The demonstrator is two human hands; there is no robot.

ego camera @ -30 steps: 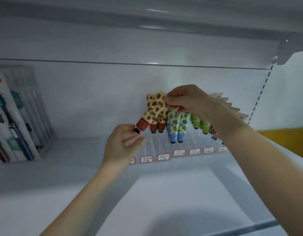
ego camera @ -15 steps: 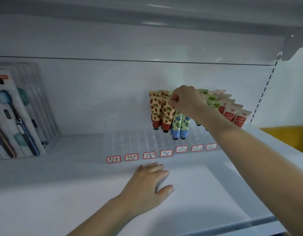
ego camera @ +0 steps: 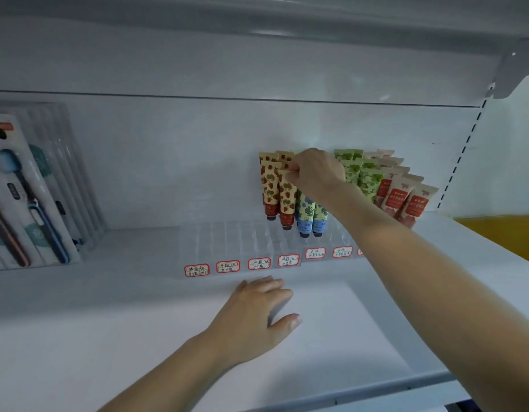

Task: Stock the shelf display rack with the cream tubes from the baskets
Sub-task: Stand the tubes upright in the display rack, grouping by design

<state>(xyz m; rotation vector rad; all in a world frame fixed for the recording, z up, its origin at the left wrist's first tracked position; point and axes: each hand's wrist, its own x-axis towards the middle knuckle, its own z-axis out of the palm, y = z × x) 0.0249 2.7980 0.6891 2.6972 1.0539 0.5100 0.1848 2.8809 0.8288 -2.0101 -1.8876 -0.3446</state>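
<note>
1. Since a second ago, the left hand (ego camera: 257, 310) has let go of the tube's cap end and is now lying flat, fingers straight, on the white shelf (ego camera: 108, 322) just in front of the rack.
2. Behind it, the clear display rack (ego camera: 227, 242) is standing with cells that are hard to make out. The writing on its red-bordered labels (ego camera: 227, 266) is too small to read. The right forearm is covering the rack's right end and cutting off the last label.
3. The right hand (ego camera: 316, 173) is pinching the top crimp of the front strawberry-print cream tube (ego camera: 287, 200). That tube is standing cap-down in the rack, cream-coloured with red berries and a red-brown base.
4. Just beside it, the blue-flowered tubes (ego camera: 312, 212) are showing only their lower halves below the hand. The green tubes (ego camera: 364, 179) and red-labelled tubes (ego camera: 405, 200) are leaning rightward.
5. At far left, the toothbrush packs (ego camera: 25, 197) are running off the frame edge.
</note>
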